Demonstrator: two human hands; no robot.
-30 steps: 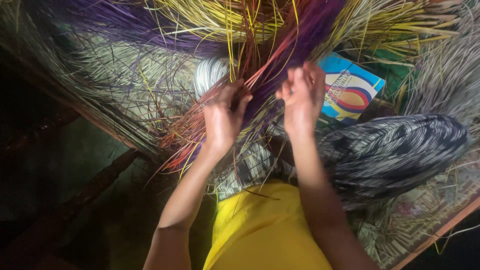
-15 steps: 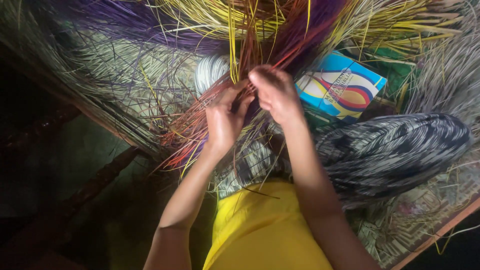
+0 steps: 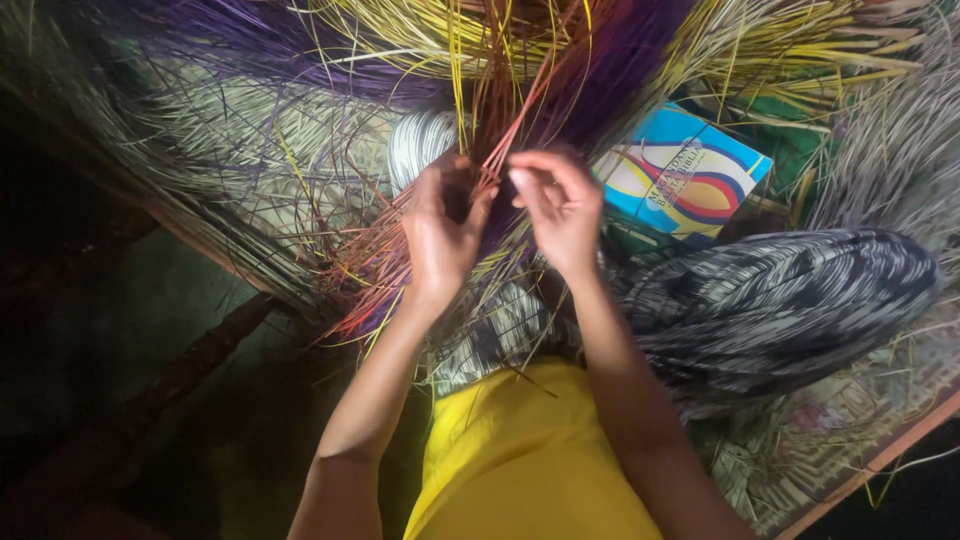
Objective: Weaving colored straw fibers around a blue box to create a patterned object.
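A loose bundle of dyed straw strands (image 3: 545, 75), purple, red and yellow, fans out above my lap. My left hand (image 3: 440, 235) is closed around the bundle's lower part where the red and orange strands gather. My right hand (image 3: 560, 210) sits just beside it, thumb and fingers pinching a few thin reddish strands at the same spot. The two hands nearly touch. What lies under my palms is hidden.
A blue book (image 3: 685, 175) with a coloured swirl lies right of my hands. Woven straw matting (image 3: 250, 150) and loose pale strands cover the floor. My knee in patterned black-and-white cloth (image 3: 790, 295) is at the right, a wooden edge (image 3: 880, 455) beyond it.
My right hand came in from the right to the bundle, then dropped slightly and now pinches strands beside my left hand. My left hand stayed in place.
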